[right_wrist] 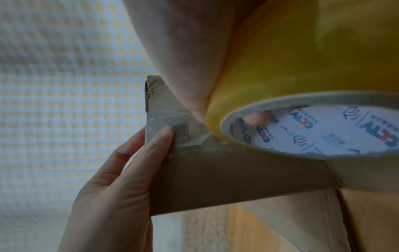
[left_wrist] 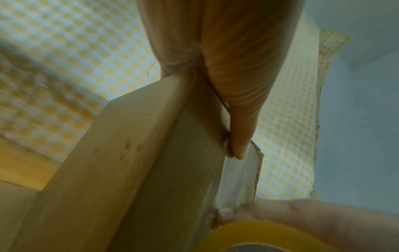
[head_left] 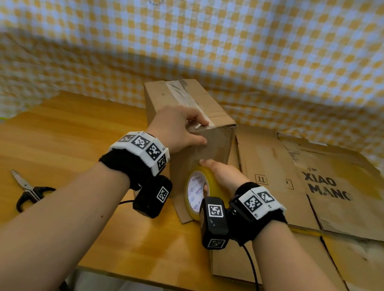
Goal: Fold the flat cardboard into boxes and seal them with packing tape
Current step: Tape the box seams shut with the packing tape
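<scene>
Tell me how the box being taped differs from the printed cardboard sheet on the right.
The box stands folded; the printed sheet lies flat. The box carries tape on top; the sheet bears black lettering. The left hand and the right hand, holding the tape roll, touch the box, not the sheet. Both are brown cardboard.

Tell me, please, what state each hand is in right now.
Left hand: open, fingers pressing on the box.
Right hand: closed, gripping the tape roll.

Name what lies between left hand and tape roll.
A strip of clear tape on the box, from left hand to tape roll; clearest in the right wrist view.
</scene>
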